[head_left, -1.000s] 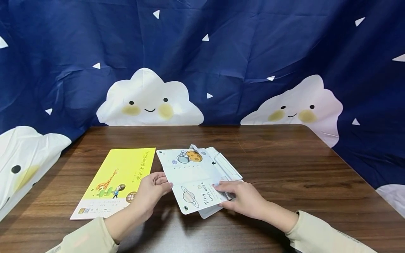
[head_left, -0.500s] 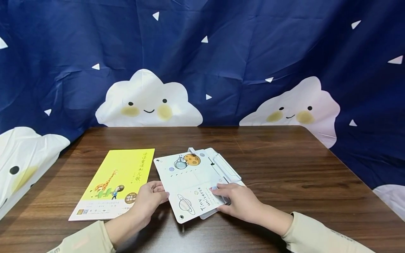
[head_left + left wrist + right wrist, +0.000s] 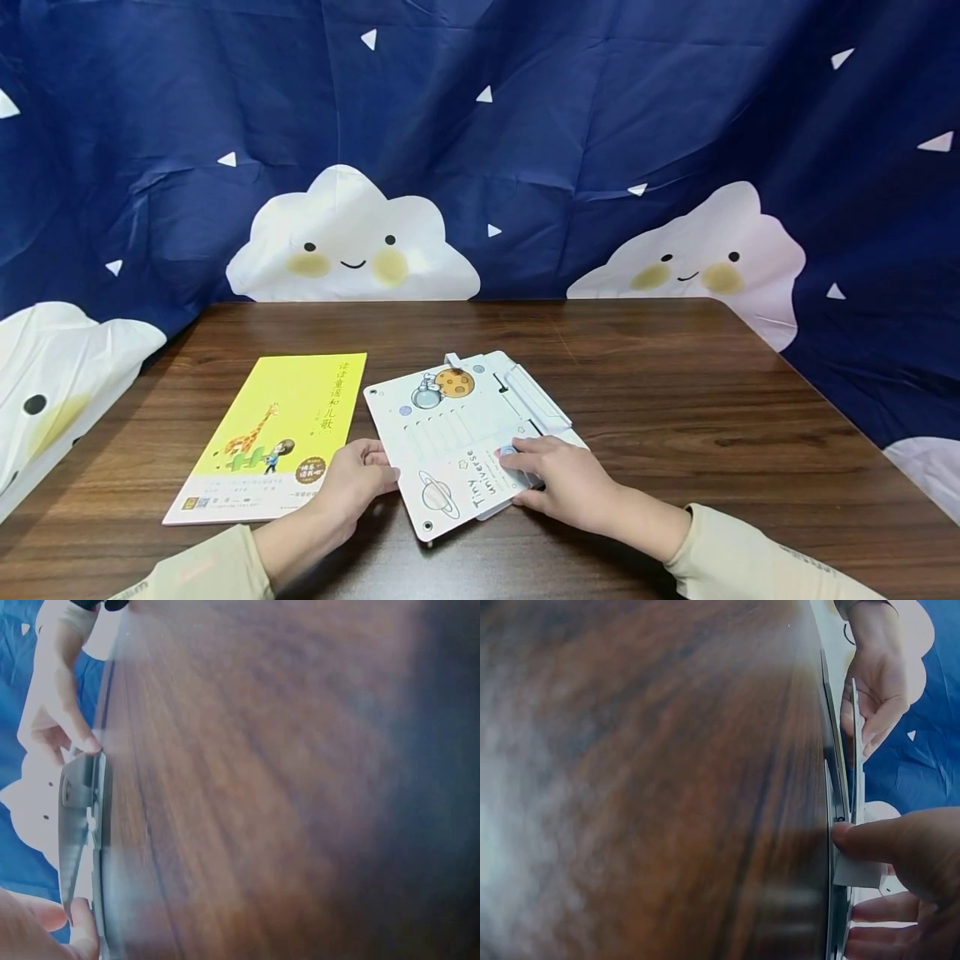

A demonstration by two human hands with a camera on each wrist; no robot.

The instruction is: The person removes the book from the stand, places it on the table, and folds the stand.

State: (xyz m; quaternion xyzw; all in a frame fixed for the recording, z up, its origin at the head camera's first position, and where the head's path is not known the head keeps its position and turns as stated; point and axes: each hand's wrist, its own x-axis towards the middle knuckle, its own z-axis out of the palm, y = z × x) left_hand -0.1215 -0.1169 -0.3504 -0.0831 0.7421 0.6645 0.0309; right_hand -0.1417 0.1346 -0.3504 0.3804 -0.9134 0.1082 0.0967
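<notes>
A white folding book stand (image 3: 442, 446) with "Tiny universe", a ringed planet and an astronaut printed on it lies at mid-table in the head view. My left hand (image 3: 348, 483) pinches the left edge of its upper panel. From the right, my right hand (image 3: 566, 479) grips the stand near the lettering, thumb at the near edge and fingers on top. In the left wrist view the panel (image 3: 73, 825) tilts away from the base, leaving a narrow wedge-shaped gap. The right wrist view shows my right thumb (image 3: 870, 840) against the stand's edge.
A yellow book (image 3: 281, 425) with a giraffe on its cover lies left of the stand, close to my left forearm. Beneath everything is a dark brown wooden table (image 3: 637, 358). A blue curtain (image 3: 525, 142) with smiling clouds hangs behind it.
The upper panel has swung lower over the base, its near left corner shifting toward me. My left hand has moved down with it; the right hand has shifted slightly left and nearer.
</notes>
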